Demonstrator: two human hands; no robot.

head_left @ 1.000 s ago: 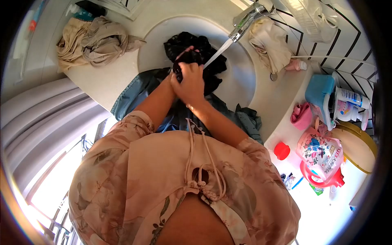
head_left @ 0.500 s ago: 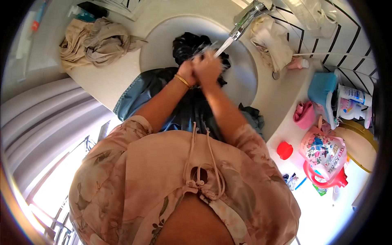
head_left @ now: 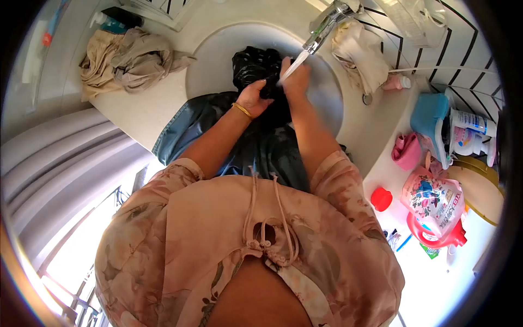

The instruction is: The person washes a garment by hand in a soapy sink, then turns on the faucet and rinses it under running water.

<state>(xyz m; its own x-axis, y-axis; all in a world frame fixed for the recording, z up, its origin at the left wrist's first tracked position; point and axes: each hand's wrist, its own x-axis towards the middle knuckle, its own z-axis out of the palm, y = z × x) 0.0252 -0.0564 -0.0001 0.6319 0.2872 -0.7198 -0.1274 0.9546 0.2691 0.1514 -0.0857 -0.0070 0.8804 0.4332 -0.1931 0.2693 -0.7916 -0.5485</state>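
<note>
A wet, bunched black garment (head_left: 255, 66) lies in the round white washbasin (head_left: 212, 49). My left hand (head_left: 254, 99) is closed on the near side of it, thumb uppermost. At its right side my right hand (head_left: 296, 80) grips the cloth, slightly blurred and with its fingertips partly hidden. Water runs from the chrome faucet (head_left: 326, 28) down past my right hand. Dark fabric continues from between my hands toward me, and a blue-grey garment (head_left: 182, 122) hangs over the basin's front edge beneath my left forearm.
Beige cloths (head_left: 139, 57) lie on the counter at left, and a cream cloth (head_left: 357, 54) beside the faucet. On the right are a blue container (head_left: 429, 115), a pink cloth (head_left: 406, 152), a red cap (head_left: 381, 199) and a floral detergent bag (head_left: 433, 199). A grey curtain (head_left: 60, 152) hangs at left.
My hands were close together and blurred under the stream; now they are apart, the right one shifted to the right. More of the black garment shows between them.
</note>
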